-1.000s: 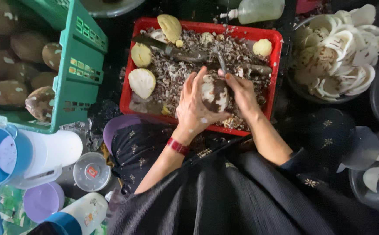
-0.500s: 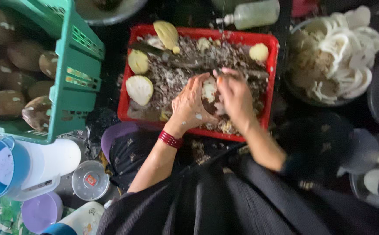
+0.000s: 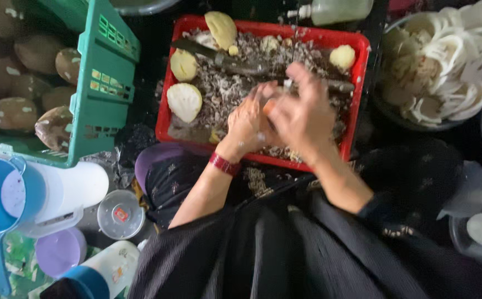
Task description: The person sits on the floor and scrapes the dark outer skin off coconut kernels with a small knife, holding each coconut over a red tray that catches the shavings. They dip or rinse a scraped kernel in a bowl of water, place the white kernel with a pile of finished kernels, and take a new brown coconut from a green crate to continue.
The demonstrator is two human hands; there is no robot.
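Over the red tray (image 3: 358, 83) of brown peelings, my hands press together around a brown tuber that they almost wholly hide. My left hand (image 3: 245, 123), with a red band at the wrist, cups it from the left. My right hand (image 3: 303, 115) closes over it from the right and holds a small blade, of which only the pale tip (image 3: 287, 83) shows. Peeled pale pieces (image 3: 184, 101) lie in the tray's left half, and another (image 3: 342, 56) lies at its far right. A long dark knife (image 3: 224, 58) rests across the peelings.
A green crate (image 3: 105, 83) at left holds several unpeeled brown tubers (image 3: 14, 111). A bowl of white slices (image 3: 440, 61) sits at right and another bowl (image 3: 481, 227) lower right. A plastic bottle (image 3: 335, 10) lies behind the tray. A blue-and-white jug (image 3: 8, 194), tin (image 3: 120, 215) and purple lid (image 3: 61, 250) crowd the lower left.
My right hand has slid over the tuber, which showed between the hands before and is now covered. The view has shifted slightly toward the tray.
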